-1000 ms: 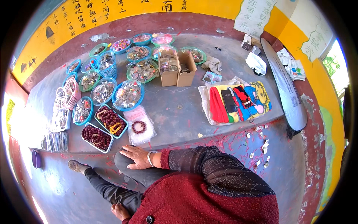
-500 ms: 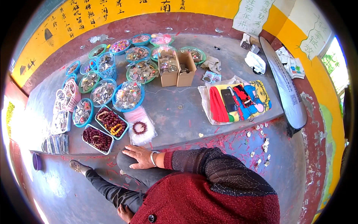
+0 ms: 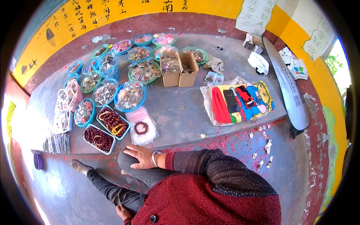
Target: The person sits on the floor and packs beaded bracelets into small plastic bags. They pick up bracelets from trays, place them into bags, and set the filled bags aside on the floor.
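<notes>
Left hand [image 3: 122, 212]: located on the thigh; fingers partly curled; cannot tell whether it grips anything. Right hand [image 3: 140, 156]: palm down on the bent knee [image 3: 125, 162], fingers extended, holding nothing. Beyond the knee, on the grey tabletop [image 3: 176, 125]: dark beads [image 3: 98, 138] in two adjacent trays [image 3: 108, 153]; to their right, a bead bracelet [image 3: 141, 133] on clear bags. Right side: phone [image 3: 231, 102] on folded cloth [image 3: 217, 105]. Farther back: two cardboard boxes [image 3: 171, 80].
</notes>
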The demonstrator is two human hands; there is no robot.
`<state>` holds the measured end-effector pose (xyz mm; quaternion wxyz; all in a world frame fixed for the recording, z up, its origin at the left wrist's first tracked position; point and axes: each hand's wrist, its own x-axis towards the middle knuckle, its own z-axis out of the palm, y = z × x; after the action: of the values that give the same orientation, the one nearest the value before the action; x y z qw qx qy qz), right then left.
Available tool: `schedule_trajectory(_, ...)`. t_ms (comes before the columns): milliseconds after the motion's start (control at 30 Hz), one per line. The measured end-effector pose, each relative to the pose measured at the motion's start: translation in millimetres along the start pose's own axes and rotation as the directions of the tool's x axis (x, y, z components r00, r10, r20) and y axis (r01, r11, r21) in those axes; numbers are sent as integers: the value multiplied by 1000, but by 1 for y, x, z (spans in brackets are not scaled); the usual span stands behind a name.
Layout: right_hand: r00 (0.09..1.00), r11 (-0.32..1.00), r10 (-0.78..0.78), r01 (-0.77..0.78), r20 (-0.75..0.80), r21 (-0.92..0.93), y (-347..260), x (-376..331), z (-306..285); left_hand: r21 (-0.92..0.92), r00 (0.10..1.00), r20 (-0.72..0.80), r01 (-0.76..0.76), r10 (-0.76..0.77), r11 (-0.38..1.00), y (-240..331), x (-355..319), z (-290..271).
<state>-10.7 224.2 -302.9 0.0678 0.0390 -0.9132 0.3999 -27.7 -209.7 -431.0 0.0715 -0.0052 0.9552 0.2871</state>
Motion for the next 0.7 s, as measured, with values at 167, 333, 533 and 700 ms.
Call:
schedule_trajectory(167, 1000, 1000, -9, 9, -18, 14, 0, 0, 0, -448, 949, 257, 284, -183, 848, -1, 11, -25)
schedule_trajectory(333, 999, 1000, -13, 13, -39, -1, 7, -1, 4, -428, 935, 288, 320, -209, 845, 31, -3, -40)
schedule_trajectory(533, 999, 1000, -16, 16, -48, 8, 11, -2, 6, -472, 953, 260, 266, -155, 841, 57, -23, -49)
schedule_trajectory(700, 1000, 1000, -4, 4, -31, 4, 3, -4, 0, -467, 991, 133, 92, -33, 879, 47, -27, -72)
